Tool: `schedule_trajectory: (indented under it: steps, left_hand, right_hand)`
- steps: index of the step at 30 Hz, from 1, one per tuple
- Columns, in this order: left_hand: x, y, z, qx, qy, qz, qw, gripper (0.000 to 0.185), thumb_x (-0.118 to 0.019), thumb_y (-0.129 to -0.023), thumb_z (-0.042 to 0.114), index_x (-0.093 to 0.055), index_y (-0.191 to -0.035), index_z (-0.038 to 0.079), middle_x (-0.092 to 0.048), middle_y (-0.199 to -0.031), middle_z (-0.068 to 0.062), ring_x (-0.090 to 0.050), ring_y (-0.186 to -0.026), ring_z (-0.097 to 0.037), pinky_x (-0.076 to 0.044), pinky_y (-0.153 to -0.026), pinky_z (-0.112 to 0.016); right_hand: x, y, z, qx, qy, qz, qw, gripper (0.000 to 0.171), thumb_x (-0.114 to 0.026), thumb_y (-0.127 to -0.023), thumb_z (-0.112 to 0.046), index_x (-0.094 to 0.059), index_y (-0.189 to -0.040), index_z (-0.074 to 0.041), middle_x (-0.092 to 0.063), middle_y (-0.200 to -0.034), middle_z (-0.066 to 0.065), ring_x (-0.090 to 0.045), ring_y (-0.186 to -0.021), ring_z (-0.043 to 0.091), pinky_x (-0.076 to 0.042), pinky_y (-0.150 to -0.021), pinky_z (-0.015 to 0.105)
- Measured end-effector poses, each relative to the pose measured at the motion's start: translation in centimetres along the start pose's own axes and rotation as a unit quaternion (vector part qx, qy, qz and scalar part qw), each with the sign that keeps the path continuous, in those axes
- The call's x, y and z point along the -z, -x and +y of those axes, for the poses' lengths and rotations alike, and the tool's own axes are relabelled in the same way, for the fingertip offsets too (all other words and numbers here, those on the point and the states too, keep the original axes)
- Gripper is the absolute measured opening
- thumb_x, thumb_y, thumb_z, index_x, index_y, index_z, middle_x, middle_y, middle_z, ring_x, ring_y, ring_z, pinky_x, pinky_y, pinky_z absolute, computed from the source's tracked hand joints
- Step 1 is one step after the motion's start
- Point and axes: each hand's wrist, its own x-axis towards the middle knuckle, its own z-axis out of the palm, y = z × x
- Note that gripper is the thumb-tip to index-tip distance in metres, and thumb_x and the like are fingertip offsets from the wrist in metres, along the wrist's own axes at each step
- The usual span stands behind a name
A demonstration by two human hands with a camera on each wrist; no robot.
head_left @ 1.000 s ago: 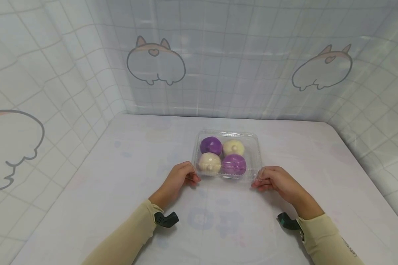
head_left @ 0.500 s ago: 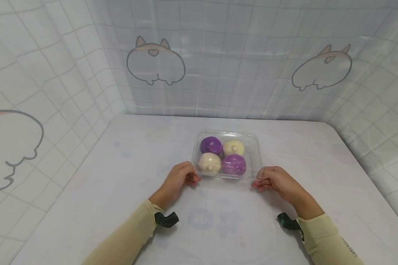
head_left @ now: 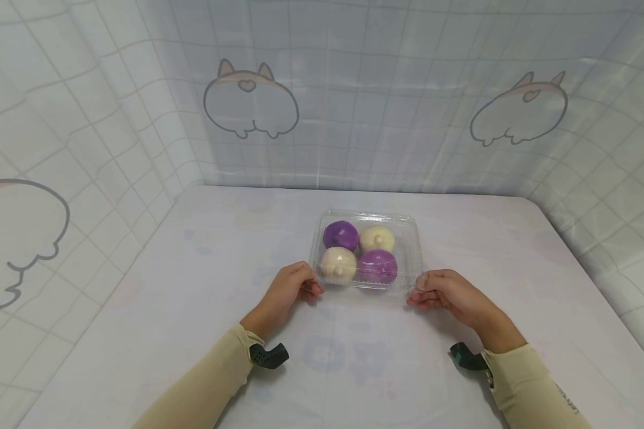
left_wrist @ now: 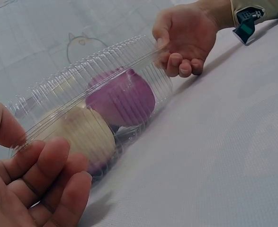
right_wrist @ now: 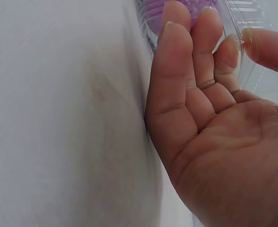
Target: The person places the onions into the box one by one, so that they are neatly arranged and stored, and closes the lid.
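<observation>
Both hands are at the near corners of a clear plastic box. On the left, the left hand point(head_left: 291, 286) has its thumb on top of the box edge and its fingers curled just under it, so it pinches the near left corner. On the right, the right hand point(head_left: 444, 291) does the same at the near right corner, thumb over the edge and fingers tucked below.

Under it all is the bench point(head_left: 139, 333), with a pale cloth on it. Checked curtains with cartoon animals hang at the far side and the left and right sides.

Next in size is the clear plastic box point(head_left: 367, 215). It sits flat near the middle of the bench. Its lid point(left_wrist: 105, 66) looks shut, and no gap shows along the near edge. So I think the opening has only just started: the hands have their hold, but the lid is not lifted yet.

Inside are four round buns. Two are purple point(head_left: 378, 266) and two are cream point(head_left: 338, 264), packed close together.
</observation>
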Motion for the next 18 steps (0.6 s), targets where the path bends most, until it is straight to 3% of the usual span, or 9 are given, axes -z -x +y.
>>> schedule_trajectory:
  steps: [10,18]
  left_hand:
    - [-0.02,-0.08,-0.11,0.002,-0.005,0.005,1.0000,0.015,-0.047,-0.091,0.006,-0.058,-0.080,0.002,-0.068,-0.075,-0.012,-0.065,-0.072,-0.022,-0.055,-0.066,-0.033]
    - [-0.03,-0.27,-0.29,-0.002,-0.004,0.004,1.0000,0.016,-0.047,-0.091,0.006,-0.057,-0.080,0.002,-0.067,-0.075,-0.011,-0.065,-0.072,-0.023,-0.055,-0.066,-0.033]
  right_hand:
    - [0.12,0.03,0.05,-0.007,-0.011,-0.007,1.000,0.017,-0.049,-0.099,-0.005,-0.063,-0.093,0.000,-0.071,-0.093,0.009,-0.071,-0.091,0.020,-0.059,-0.083,0.033]
    - [-0.40,-0.31,0.08,-0.014,-0.010,0.018,1.000,0.021,-0.044,-0.094,-0.003,-0.064,-0.085,-0.002,-0.071,-0.089,0.008,-0.072,-0.088,0.018,-0.059,-0.081,0.032]
